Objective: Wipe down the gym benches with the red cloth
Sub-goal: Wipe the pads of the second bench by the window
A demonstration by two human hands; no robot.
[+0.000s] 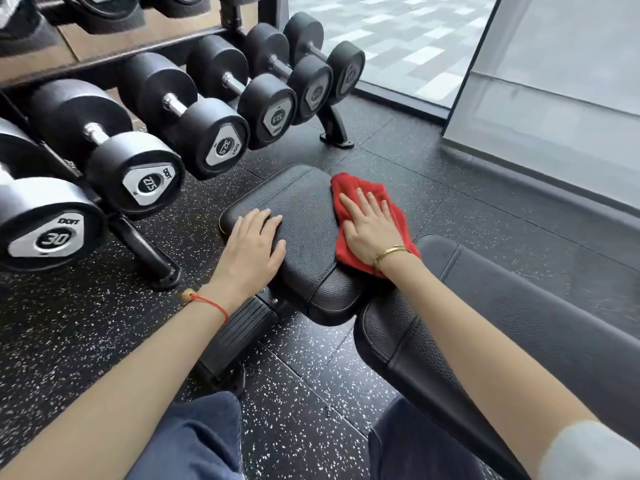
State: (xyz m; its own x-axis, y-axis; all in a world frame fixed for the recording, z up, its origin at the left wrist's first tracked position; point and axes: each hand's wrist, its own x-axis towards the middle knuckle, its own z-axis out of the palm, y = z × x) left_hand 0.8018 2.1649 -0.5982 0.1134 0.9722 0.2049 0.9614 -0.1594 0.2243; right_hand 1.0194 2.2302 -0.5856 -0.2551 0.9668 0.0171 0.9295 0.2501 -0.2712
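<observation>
Your right hand (372, 230) covers the middle of the red cloth (360, 192), and the cloth hides the worktop's (304, 202) right edge. The backrest pad (519, 306) runs off the frame at right. The upper dumbbells (104, 8) are cut off at the top.

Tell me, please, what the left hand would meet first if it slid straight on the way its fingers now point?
Probably only more of the black padded bench seat under the left hand, then its far edge; beyond that lies speckled rubber floor. Depth is unclear.
</observation>
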